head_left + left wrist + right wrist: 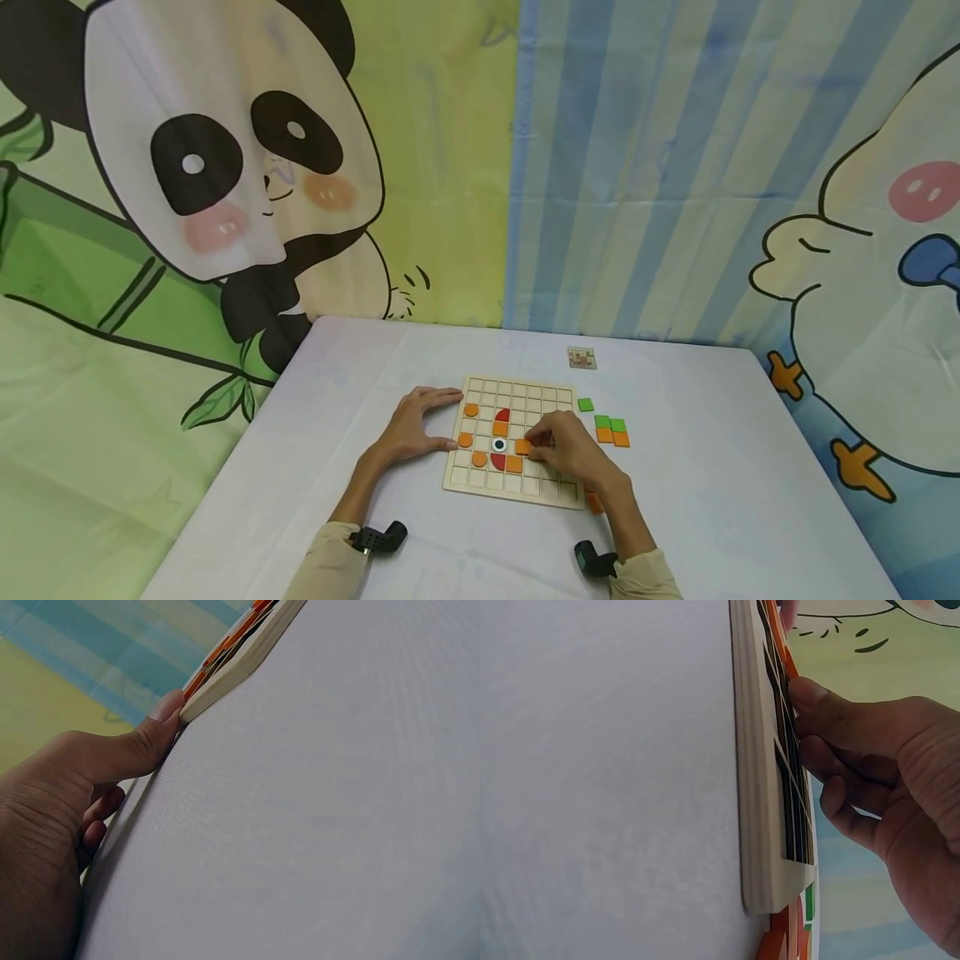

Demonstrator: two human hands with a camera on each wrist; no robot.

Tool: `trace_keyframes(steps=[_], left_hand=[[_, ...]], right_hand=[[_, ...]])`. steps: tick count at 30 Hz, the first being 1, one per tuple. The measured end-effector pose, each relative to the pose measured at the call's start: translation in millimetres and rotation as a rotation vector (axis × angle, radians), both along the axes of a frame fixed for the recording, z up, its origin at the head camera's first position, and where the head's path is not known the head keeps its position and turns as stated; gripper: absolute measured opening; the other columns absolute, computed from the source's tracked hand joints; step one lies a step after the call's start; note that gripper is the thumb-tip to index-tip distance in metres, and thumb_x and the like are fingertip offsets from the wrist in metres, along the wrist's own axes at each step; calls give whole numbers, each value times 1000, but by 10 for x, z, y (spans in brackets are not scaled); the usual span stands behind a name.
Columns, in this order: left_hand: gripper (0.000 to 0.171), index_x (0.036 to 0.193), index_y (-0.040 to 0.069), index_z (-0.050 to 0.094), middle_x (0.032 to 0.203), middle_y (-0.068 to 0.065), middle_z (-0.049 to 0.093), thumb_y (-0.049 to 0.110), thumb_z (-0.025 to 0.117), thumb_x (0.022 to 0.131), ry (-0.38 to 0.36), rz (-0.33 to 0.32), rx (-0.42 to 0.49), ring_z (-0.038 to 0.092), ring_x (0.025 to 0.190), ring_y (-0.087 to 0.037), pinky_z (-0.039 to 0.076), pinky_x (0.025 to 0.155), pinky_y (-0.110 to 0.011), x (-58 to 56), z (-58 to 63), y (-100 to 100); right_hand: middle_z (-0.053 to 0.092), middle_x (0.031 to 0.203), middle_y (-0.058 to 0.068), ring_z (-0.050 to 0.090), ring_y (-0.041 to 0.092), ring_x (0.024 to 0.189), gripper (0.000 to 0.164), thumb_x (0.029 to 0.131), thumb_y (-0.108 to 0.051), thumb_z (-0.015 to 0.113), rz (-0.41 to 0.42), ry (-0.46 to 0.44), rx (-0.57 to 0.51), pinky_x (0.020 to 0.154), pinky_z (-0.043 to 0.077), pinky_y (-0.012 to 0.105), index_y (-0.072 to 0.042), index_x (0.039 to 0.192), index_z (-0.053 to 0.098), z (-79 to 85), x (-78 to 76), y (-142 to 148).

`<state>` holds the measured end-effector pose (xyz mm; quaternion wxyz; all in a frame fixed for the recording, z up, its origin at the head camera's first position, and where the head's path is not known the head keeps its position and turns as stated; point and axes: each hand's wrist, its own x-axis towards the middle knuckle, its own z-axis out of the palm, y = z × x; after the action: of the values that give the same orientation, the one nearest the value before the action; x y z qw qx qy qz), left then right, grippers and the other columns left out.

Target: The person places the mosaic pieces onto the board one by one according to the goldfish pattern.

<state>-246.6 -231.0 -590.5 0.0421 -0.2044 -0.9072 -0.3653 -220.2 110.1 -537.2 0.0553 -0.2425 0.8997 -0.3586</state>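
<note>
A pale wooden grid board (513, 499) lies on the white table. My left hand (412, 425) touches its left edge, thumb and index finger spread apart; the left wrist view shows the thumb (161, 720) against the edge. Over the board's middle right, my right hand (567, 446) pinches an orange square tile (522, 447) between thumb and fingers, partly covering it. Left of that tile sits a white piece with a black ring (498, 445). Around it are red rounded pieces (503, 414), orange squares (513, 464) and several orange discs (465, 440).
Right of the board lie a green square (585, 405) and a cluster of green and orange squares (604, 435). An orange piece (595, 502) shows beside the right forearm. A small patterned card (582, 358) lies toward the back. Printed curtains (450, 167) hang behind the table.
</note>
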Motion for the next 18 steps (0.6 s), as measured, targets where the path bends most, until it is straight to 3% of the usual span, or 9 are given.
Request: trace_keyframes(steps=[18], left_hand=[[89, 153, 26, 66, 160, 5, 63, 46, 100, 73, 2, -2, 8, 53, 145, -31, 38, 120, -65, -2, -3, 3]], right_hand=[[77, 97, -1, 63, 9, 81, 23, 90, -4, 88, 36, -2, 6, 74, 56, 23, -6, 113, 85, 46, -5, -37]])
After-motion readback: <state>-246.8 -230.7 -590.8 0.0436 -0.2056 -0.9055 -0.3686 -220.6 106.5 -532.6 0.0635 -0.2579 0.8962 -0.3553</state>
